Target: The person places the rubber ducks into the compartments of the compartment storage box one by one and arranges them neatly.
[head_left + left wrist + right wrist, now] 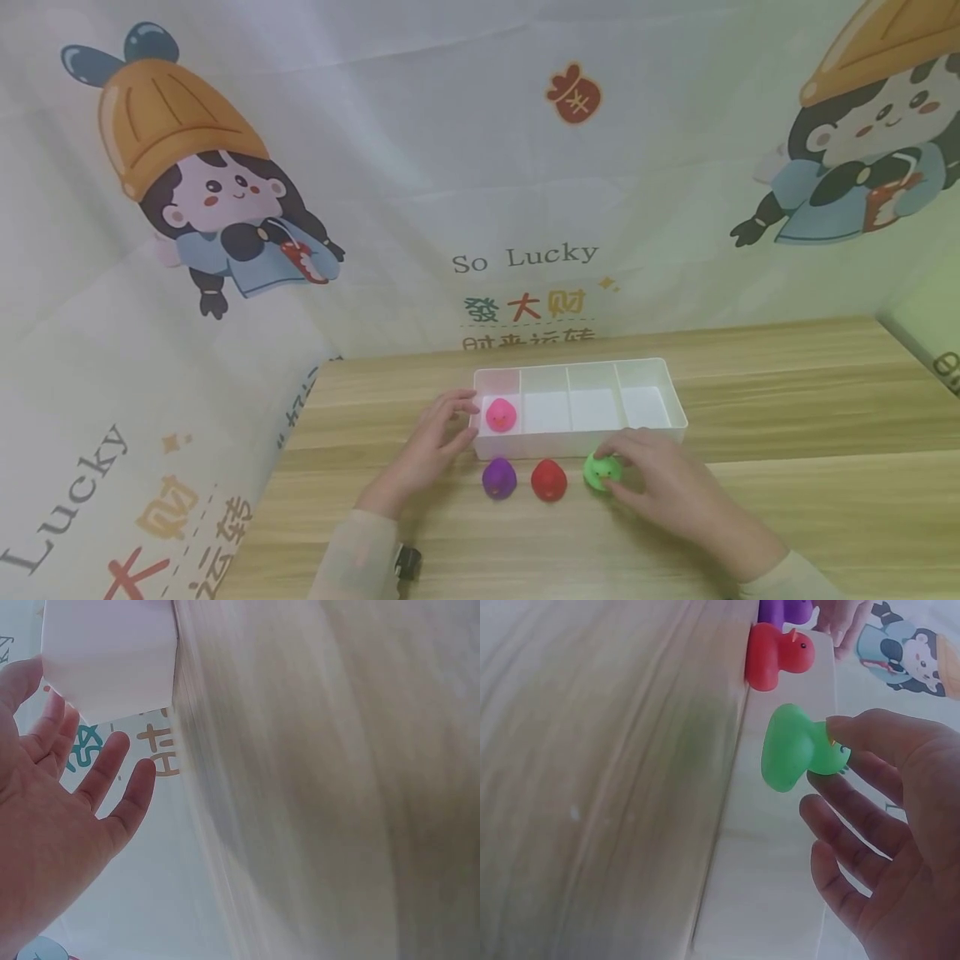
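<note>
A green rubber duck (787,748) is pinched at its head between the thumb and fingers of my right hand (663,479). In the right wrist view a small gap shows between its base and the table. To its left stand a red rubber duck (549,481) and a purple rubber duck (499,479), both on the wood. Behind them is a white box (536,444) with several compartments in a row. Its leftmost compartment holds a pink rubber duck (501,415). My left hand (433,442) is at the box's left end, fingers loosely spread, fingertips against the wall.
The wooden table (810,417) extends on both sides of the box. Behind it hangs a printed cloth (397,208) with cartoon figures and lettering. A small black object (408,562) shows beside my left sleeve.
</note>
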`<state>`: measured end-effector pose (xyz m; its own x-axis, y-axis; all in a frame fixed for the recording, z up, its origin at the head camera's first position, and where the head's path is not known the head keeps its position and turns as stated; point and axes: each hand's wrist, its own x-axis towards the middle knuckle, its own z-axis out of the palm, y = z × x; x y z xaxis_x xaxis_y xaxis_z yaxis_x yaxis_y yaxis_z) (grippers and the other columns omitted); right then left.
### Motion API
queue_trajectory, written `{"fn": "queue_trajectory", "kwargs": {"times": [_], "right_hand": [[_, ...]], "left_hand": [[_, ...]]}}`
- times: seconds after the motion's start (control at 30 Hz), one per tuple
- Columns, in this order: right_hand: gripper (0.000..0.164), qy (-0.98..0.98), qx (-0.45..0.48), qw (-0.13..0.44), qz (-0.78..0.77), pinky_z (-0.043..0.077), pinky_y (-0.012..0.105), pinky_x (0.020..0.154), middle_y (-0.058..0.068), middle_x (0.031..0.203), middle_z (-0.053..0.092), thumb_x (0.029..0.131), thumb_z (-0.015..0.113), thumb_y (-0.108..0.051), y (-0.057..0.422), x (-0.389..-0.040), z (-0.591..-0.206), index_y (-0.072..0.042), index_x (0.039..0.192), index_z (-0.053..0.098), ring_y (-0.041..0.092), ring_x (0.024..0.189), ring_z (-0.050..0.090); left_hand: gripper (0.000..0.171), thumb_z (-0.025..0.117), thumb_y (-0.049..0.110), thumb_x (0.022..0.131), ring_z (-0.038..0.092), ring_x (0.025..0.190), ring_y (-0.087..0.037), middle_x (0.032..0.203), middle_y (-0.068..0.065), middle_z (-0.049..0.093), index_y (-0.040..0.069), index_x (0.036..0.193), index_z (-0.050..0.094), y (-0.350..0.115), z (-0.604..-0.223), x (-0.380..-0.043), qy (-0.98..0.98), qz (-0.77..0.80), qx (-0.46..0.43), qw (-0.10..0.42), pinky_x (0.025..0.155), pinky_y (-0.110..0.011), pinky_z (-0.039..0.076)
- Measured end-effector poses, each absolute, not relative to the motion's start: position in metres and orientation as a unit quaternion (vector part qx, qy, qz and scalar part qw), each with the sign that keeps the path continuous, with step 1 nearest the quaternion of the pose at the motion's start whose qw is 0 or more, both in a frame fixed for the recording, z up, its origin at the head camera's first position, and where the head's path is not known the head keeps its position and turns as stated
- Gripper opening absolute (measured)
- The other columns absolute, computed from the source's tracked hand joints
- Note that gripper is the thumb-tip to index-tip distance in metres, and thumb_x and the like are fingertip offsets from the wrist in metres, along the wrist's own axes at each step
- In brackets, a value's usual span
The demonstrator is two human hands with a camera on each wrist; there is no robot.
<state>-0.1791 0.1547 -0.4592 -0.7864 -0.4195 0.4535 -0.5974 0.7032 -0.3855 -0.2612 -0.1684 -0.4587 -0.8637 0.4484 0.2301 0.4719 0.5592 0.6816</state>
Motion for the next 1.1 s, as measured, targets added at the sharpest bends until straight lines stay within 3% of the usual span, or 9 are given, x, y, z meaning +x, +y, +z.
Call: {"fn": "queue_trajectory", "kwargs": {"times": [0.17,0.5,1.1], "right_hand": [[0.03,-0.905,0.277,0.179,0.268,0.047,0.025,0.071,-0.02,0.097,0.055,0.07,0.073,-0.026,0.153,-0.177,-0.454,-0.026,0.097,0.058,0.004,0.081,0.052],[0.032,-0.901,0.282,0.18,0.274,0.047,0.025,0.071,-0.019,0.098,0.054,0.071,0.072,-0.028,0.151,-0.175,-0.449,-0.025,0.099,0.058,0.004,0.083,0.052],[0.029,-0.886,0.302,0.203,0.287,0.047,0.023,0.068,-0.015,0.098,0.055,0.073,0.07,-0.024,0.151,-0.179,-0.433,-0.022,0.099,0.059,0.007,0.081,0.051]], "left_hand": [[0.025,0.054,0.022,0.089,0.024,0.123,-0.016,0.136,0.002,0.033,0.015,0.112,0.049,-0.168,-0.459,-0.262,-0.884,-0.384,-0.265,0.013,0.097,-0.047,0.028],[0.024,0.054,0.022,0.088,0.038,0.114,-0.016,0.135,0.011,0.03,0.018,0.111,0.049,-0.169,-0.458,-0.259,-0.882,-0.399,-0.25,0.004,0.093,-0.044,0.034],[0.027,0.053,0.021,0.089,0.037,0.114,-0.018,0.137,0.006,0.03,0.013,0.114,0.048,-0.168,-0.457,-0.259,-0.88,-0.398,-0.259,0.001,0.093,-0.042,0.034]]}}
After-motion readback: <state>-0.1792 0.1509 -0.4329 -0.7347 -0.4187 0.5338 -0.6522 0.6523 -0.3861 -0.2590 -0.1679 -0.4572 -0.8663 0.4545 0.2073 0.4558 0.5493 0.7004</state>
